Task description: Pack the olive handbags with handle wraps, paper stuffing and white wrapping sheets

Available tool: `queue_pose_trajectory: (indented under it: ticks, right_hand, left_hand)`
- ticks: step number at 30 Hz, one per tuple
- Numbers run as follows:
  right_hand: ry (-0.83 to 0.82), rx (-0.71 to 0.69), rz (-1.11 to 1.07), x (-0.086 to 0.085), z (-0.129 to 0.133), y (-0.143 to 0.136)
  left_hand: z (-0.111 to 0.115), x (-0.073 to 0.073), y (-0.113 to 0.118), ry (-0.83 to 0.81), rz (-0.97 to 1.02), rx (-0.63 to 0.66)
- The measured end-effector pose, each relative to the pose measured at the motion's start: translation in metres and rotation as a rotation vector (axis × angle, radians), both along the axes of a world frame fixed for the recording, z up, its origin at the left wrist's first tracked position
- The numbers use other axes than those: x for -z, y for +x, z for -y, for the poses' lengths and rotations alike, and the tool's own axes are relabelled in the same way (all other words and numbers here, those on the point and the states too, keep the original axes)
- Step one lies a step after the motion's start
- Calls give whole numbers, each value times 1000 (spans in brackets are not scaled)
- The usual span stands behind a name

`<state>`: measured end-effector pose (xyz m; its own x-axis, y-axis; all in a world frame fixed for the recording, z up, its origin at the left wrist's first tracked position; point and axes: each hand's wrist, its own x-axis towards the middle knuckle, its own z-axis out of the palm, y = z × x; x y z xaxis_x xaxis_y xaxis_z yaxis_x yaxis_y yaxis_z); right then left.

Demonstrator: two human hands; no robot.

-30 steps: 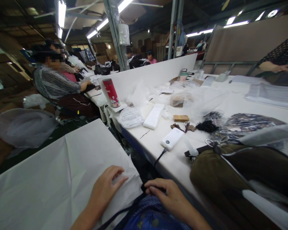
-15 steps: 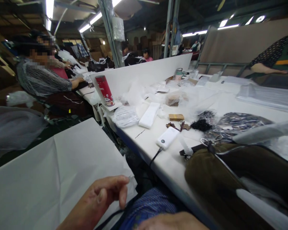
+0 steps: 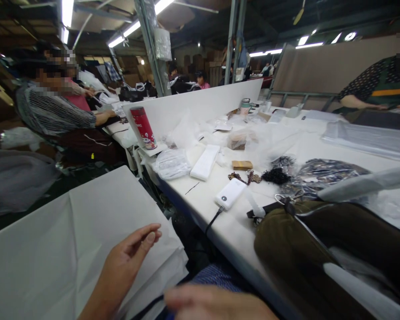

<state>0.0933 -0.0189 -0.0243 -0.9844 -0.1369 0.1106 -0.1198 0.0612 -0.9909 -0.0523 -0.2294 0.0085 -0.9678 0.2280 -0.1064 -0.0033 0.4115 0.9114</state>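
My left hand (image 3: pixel 128 258) hovers over the stack of large white paper sheets (image 3: pixel 100 213) on the left. Its fingers are loosely bent, thumb near the fingertips, and no object shows between them. Low at the bottom edge, my right hand (image 3: pixel 216 304) reaches leftward, blurred, with its fingers stretched out and no visible object in it. Beneath it shows blue patterned cloth (image 3: pixel 213 276) on my lap. To the right lies a dark olive bag (image 3: pixel 286 240) with a zip and a metal ring, its strap pieces wrapped in pale covering.
The white table (image 3: pixel 193 209) carries a white power bank (image 3: pixel 231 194) with a black cable, chain pieces (image 3: pixel 253 177), a brown card bundle (image 3: pixel 242 165), black strings (image 3: pixel 276 176), plastic-wrapped packs and a red tumbler (image 3: pixel 143 128). Co-workers sit left (image 3: pixel 53 104) and right (image 3: pixel 373 86). A gap separates paper from table.
My left hand has moved up and leftward over the paper, its thumb now nearer the fingers. My right hand has risen further into view and shifted left. The camera view has shifted slightly.
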Motion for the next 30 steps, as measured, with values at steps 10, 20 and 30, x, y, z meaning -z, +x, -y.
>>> queue_pose_trajectory:
  ticks: [10,20,30]
  right_hand:
    - [690,31,-133,43,64,-80]
    - [564,-193,-249,39,94,-88]
    - [390,80,-208,61,88,-83]
  left_hand:
    - [35,20,-16,-252,-235,-76]
    - [63,44,-29,-599,-393,11]
    - [90,31,-24,-796,-296,-28]
